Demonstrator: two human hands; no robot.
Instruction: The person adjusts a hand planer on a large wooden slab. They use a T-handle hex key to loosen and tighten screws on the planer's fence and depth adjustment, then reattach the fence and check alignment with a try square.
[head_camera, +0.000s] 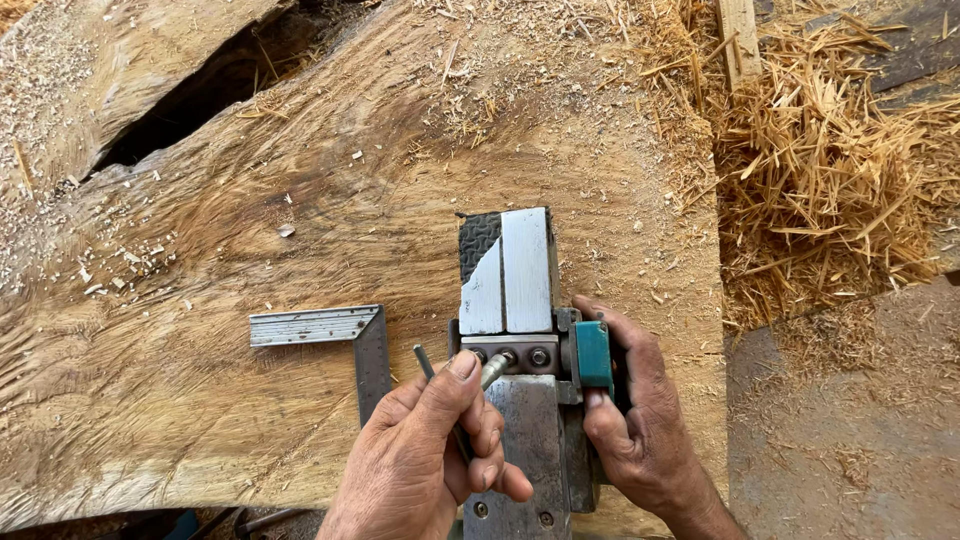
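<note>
An upturned electric planer (520, 330) lay on a rough wood slab (250, 230), its near end cut off at six o'clock. The left hand (425, 460) pinched a small socket wrench (492, 370) onto a blade bolt, its handle mostly hidden behind the fingers. The right hand (635, 420) clasped the planer's side at three o'clock, and a steel try square (345, 335) lay at nine o'clock.

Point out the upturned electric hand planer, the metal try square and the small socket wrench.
Upturned electric hand planer with grey metal sole (527, 268), head view, on its front sole plate.
L-shaped metal try square (312, 325), head view, on its horizontal blade.
Small metal socket wrench (493, 369), head view, on its socket end at the bolts.
</note>
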